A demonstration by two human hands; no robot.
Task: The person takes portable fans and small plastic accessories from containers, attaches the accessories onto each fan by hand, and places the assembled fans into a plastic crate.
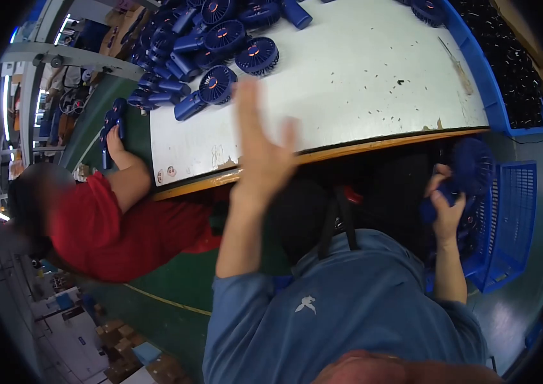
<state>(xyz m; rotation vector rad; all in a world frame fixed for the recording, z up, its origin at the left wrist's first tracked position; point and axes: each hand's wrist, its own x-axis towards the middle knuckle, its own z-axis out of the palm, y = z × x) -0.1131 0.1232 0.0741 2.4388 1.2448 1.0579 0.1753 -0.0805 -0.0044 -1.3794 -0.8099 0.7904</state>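
Hands well apart here: the left hand (265, 157), blurred, is up mid-picture with fingers spread and nothing in them, just by the white table (361, 57)'s near edge, a heap of fans (223, 37) up at eleven o'clock! Over at three o'clock the right hand (445, 203) has its fingers wrapped round a blue fan (474, 165), right by the blue basket (519, 221), while at nine a red-shirted person (102, 221) reaches up.

Dark-blue fans (217, 84), white tabletop (322, 83), bright-blue basket (517, 217), red shirt (150, 244)
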